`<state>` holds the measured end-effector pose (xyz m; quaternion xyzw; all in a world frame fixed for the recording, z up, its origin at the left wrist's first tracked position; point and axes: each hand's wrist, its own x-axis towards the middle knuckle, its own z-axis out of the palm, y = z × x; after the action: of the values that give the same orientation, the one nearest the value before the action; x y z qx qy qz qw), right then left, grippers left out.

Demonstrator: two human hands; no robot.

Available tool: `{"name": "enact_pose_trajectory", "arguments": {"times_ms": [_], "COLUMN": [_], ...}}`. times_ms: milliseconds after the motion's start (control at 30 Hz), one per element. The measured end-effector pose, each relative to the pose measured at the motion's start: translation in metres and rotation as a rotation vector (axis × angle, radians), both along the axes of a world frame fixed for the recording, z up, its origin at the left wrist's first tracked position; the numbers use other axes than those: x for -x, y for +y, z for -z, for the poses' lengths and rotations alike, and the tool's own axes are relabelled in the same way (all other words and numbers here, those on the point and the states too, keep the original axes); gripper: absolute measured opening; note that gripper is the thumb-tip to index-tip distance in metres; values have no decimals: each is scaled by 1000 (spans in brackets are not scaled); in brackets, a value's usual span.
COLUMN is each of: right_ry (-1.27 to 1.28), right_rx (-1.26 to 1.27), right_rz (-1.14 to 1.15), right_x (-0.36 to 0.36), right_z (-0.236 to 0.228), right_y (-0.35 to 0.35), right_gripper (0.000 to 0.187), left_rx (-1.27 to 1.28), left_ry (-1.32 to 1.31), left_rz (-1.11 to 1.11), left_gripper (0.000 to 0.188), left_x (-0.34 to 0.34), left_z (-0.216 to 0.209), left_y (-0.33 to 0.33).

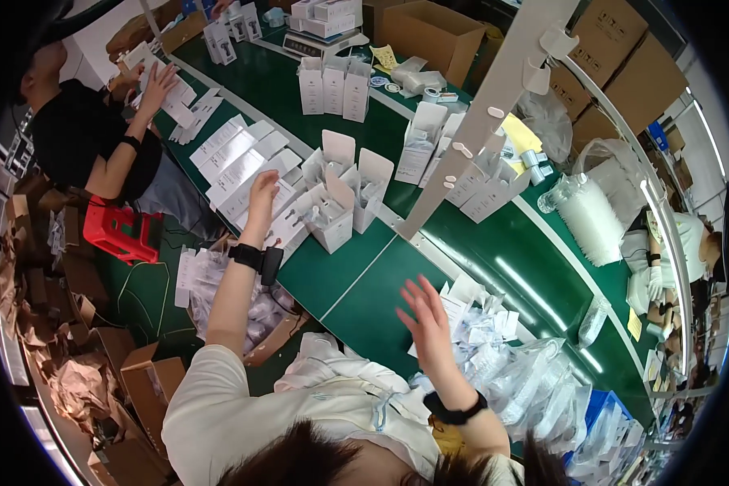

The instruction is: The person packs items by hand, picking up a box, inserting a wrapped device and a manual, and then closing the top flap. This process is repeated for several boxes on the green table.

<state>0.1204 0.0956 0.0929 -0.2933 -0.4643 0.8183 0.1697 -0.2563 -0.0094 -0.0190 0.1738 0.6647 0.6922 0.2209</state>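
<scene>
My left hand (262, 197) is over a row of white cartons (233, 162) lying side by side on the green table, its fingers stretched out and nothing visible in them. Just right of it stand several white boxes (332, 228) with raised flaps and clear-bagged parts inside. My right hand (429, 324) hovers above the table's near side, fingers spread and holding nothing. Beside it lies a heap of small clear bags and white paper pieces (482, 324). Larger clear plastic bags (535, 389) lie close to my right forearm.
A slanted grey post (478, 130) rises beyond my hands. Across a conveyor belt (502, 267) lies a bagged white stack (587, 219). Another person (85, 138) handles white cartons at far left, near a red stool (121, 231). Below the table edge is a carton of plastic bags (243, 312).
</scene>
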Motion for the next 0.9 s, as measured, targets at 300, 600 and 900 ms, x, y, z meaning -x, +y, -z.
{"name": "enact_pose_trajectory", "arguments": {"times_ms": [300,600,900], "right_ry": [81,319,269], "right_rx": [-147,206,261], "right_rz": [698,849,844], "right_x": [234,252,224], "right_z": [151,162,152], "right_y": [17,26,16], "right_gripper": [63,53,48], "left_rx": [-314,-261,-330], "left_ry": [-501,-184,-445], "left_rz": [237,219,25], "left_gripper": [40,36,30], "left_x": [28,-8,-42], "left_z": [63,58,50], "left_y": [88,78,73]}}
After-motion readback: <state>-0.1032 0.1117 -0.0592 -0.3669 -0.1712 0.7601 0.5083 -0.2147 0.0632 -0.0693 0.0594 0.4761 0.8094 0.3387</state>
